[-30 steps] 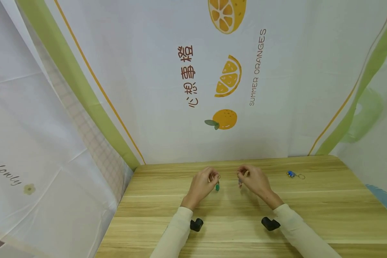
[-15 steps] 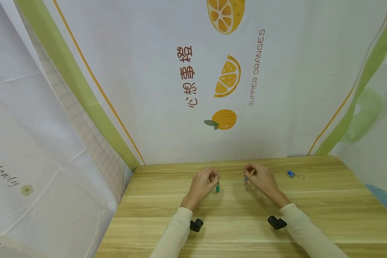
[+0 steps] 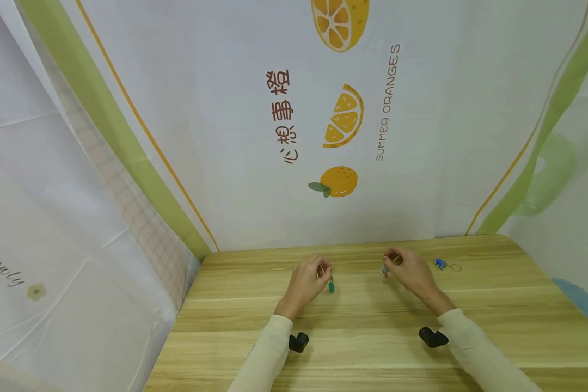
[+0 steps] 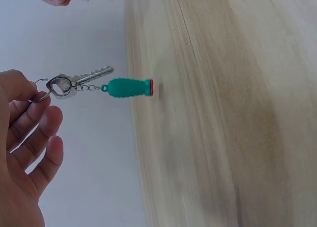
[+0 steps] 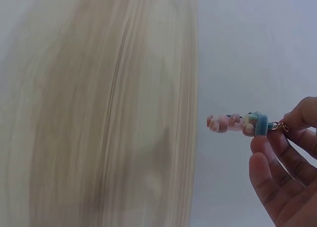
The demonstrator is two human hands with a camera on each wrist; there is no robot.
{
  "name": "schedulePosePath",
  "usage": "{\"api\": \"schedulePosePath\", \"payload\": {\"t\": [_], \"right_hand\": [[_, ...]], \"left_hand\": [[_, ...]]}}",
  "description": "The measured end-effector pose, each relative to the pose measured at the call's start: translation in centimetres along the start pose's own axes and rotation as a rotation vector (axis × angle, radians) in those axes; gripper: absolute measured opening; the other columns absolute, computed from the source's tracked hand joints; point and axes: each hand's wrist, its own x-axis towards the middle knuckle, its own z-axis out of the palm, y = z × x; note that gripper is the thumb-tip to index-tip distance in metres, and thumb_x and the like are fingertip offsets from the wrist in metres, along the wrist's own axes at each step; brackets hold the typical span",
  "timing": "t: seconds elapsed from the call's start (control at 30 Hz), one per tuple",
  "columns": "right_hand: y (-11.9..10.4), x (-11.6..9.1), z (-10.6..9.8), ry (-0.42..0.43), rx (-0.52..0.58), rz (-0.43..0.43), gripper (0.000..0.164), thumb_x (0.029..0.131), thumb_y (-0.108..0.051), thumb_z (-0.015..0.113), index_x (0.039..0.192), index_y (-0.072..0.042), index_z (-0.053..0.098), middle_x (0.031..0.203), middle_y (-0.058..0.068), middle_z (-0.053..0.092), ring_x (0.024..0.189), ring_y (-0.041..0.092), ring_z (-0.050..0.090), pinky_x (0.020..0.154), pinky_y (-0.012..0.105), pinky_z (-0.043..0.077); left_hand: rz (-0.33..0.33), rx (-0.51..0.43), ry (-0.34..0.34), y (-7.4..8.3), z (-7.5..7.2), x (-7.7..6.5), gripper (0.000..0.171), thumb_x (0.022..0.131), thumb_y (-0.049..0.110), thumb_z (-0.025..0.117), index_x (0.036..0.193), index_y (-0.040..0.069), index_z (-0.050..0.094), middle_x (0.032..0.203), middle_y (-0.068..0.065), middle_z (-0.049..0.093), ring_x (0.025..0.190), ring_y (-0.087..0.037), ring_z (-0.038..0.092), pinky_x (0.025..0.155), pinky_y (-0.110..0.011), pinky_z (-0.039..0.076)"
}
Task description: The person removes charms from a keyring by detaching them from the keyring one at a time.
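The right grip has moved rightward, carrying its figurine away from the left grip and nearer the blue keychain.

The wood-grained bench spreads beneath everything. The right grip is narrow, pinching the figurine's metal clasp; the figurine hangs just below the fingertips. The left grip (barely shifted) pinches a split ring, with the green charm hanging below it beside a silver key. The blue keychain lies right of both grips.

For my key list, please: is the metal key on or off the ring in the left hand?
On: the left hand pinches the ring, and the key hangs from it with the green charm.
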Motion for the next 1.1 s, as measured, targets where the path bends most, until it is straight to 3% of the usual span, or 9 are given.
{"api": "schedulePosePath", "payload": {"t": [0.37, 1.1], "right_hand": [[1.4, -0.5, -1.4, 0.025, 0.001, 0.006, 0.013, 0.102, -0.011, 0.068, 0.108, -0.005, 0.078, 0.096, 0.01, 0.077, 0.083, 0.021, 0.071, 0.067, 0.024, 0.054], [3.5, -1.3, -3.9, 0.091, -0.044, -0.001, 0.012, 0.101, -0.011, 0.071, 0.106, -0.001, 0.078, 0.092, 0.011, 0.078, 0.078, 0.015, 0.069, 0.066, 0.021, 0.053]], "left_hand": [[-0.006, 0.005, 0.01, -0.4, -0.1, -0.2, 0.008, 0.106, 0.018, 0.068, 0.104, 0.014, 0.074, 0.092, 0.002, 0.072, 0.073, -0.004, 0.059, 0.061, -0.016, 0.046], [0.001, -0.011, 0.044, -0.8, -1.0, -0.4, 0.008, 0.105, 0.016, 0.069, 0.104, 0.012, 0.076, 0.092, 0.0, 0.072, 0.072, -0.005, 0.06, 0.06, -0.015, 0.045]]}}
